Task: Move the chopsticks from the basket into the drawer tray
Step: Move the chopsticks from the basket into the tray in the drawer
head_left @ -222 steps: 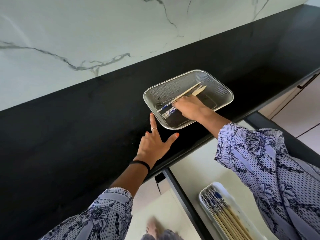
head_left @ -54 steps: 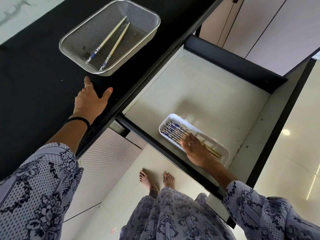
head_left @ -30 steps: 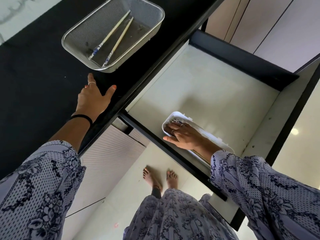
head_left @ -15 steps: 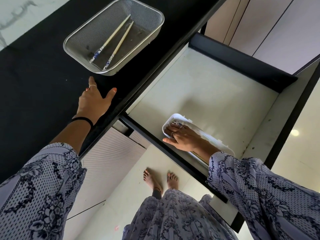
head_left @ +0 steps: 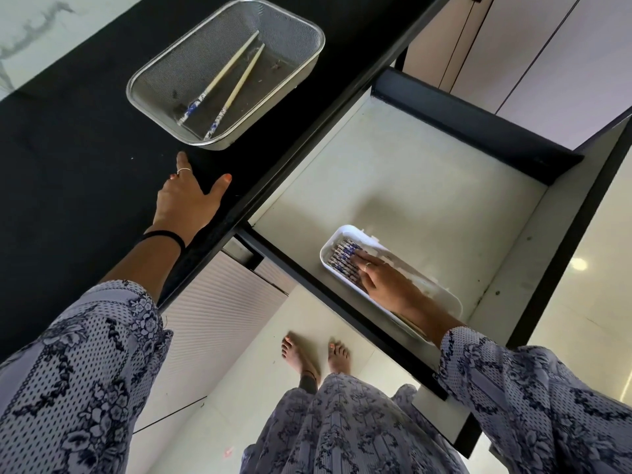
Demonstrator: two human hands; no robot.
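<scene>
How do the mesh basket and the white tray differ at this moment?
The mesh basket is grey wire mesh and sits on the black countertop; the white tray is solid and lies inside the open drawer. The basket holds only two chopsticks, lying apart; the tray holds a packed row. No hand touches the basket; the right hand rests in the tray. Both are rounded rectangles.

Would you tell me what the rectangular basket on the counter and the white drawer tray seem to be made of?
Rectangular basket: fine metal mesh, silvery, see-through, with a shiny wire rim. White drawer tray: probably moulded plastic, smooth and glossy, with rounded corners.
</scene>
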